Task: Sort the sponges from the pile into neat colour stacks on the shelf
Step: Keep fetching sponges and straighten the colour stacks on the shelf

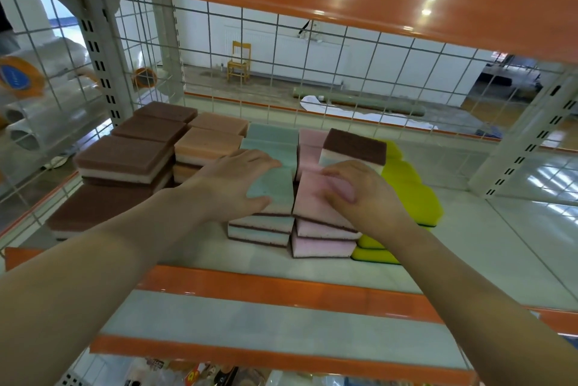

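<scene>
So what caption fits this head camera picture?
Left hand on teal sponges, right hand on pink sponges, straightening shelf stacks.

The near yellow-green sponges (pixel 372 252) are partly hidden by the right forearm; goods under the shelf (pixel 312 263) are blurred and cut off.

No text, brand or number can be read with certainty anywhere in the view. At far left, behind the wire grid, an orange-rimmed roll (pixel 18 77) carries a blue round label with pale lettering on it, but the print is too blurred to make out. At the near bottom edge, under the shelf (pixel 281 285), a packet (pixel 195 376) shows a red and yellow mark that may be a digit or a letter, too small and cut off to tell.
</scene>
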`<state>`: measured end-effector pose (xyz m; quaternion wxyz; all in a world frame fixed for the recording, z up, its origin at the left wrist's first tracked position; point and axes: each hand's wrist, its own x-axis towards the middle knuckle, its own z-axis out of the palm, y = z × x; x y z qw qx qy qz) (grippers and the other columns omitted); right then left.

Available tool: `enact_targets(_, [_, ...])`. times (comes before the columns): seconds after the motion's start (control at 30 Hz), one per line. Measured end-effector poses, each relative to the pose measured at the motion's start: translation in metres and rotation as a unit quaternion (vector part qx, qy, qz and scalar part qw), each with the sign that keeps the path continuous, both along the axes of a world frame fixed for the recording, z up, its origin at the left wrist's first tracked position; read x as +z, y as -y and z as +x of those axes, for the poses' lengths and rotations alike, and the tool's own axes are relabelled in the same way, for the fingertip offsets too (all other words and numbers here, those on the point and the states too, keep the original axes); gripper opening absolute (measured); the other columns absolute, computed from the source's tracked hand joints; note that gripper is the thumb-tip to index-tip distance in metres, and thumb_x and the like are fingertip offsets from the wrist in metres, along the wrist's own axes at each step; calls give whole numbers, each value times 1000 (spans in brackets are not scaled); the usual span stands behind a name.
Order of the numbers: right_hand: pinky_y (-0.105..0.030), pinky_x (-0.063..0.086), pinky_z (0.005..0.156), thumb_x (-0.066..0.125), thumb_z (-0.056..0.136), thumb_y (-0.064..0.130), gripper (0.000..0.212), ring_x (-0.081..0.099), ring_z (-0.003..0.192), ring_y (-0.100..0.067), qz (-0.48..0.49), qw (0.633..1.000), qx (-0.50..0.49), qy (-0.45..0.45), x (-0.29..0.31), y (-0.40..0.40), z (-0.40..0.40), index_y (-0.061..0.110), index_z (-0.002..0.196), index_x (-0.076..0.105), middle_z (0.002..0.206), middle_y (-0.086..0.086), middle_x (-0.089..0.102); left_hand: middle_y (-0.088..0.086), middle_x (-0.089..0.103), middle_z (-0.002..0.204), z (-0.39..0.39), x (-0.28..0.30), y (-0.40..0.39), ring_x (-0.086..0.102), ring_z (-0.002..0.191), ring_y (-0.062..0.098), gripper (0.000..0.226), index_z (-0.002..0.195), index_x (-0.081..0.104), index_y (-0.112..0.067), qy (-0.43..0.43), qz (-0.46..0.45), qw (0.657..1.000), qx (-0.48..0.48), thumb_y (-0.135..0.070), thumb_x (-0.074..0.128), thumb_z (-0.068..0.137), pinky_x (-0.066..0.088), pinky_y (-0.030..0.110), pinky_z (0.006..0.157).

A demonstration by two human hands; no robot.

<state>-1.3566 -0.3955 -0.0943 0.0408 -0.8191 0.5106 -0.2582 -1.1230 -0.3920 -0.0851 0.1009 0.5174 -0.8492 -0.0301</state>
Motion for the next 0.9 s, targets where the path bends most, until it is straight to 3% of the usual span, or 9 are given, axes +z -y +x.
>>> enact_targets(0.2, [-20, 37, 81, 68, 82, 18, 38, 53, 111, -20, -41, 998, -45, 15, 13, 11, -21, 15, 119, 62, 121, -2, 57, -6, 34, 146, -19, 8, 10, 28, 136, 10, 58, 144, 31, -24, -35, -11, 999, 4, -37, 53, 91, 23, 31, 113])
enact_targets(0.33, [-27, 36, 95, 67, 82, 21, 49, 46, 120, -23, -14, 997, -75, 0, 18, 28, -32, 15, 129, 54, 130, -6, 51, -4, 42, 140, -31, 11, 14, 36, 131, 12, 52, 140, 40, -21, -49, -33, 998, -2, -35, 52, 92, 30, 35, 109])
enact_targets(0.47, [-33, 40, 95, 68, 81, 23, 53, 47, 119, -27, -21, 997, -80, -4, 18, 41, -41, 13, 130, 52, 130, -8, 51, -1, 49, 133, -41, 11, 20, 43, 124, 15, 46, 134, 48, -17, -56, -50, 997, -2, -34, 52, 91, 35, 39, 105])
enact_targets(0.73, [-35, 35, 99, 64, 82, 36, 62, 35, 127, -27, 56, 993, -99, -42, 15, 64, -53, 21, 138, 40, 138, -5, 40, -6, 50, 132, -47, 7, 29, 42, 124, 12, 45, 133, 48, -22, -41, -54, 997, 30, -38, 49, 92, 32, 36, 106])
enact_targets(0.9, [-36, 36, 99, 65, 82, 40, 65, 38, 126, -24, 73, 992, -94, -29, 16, 65, -54, 22, 139, 39, 137, -5, 40, -4, 49, 133, -47, 6, 28, 41, 125, 13, 44, 134, 47, -21, -44, -52, 997, 41, -35, 49, 93, 33, 37, 106])
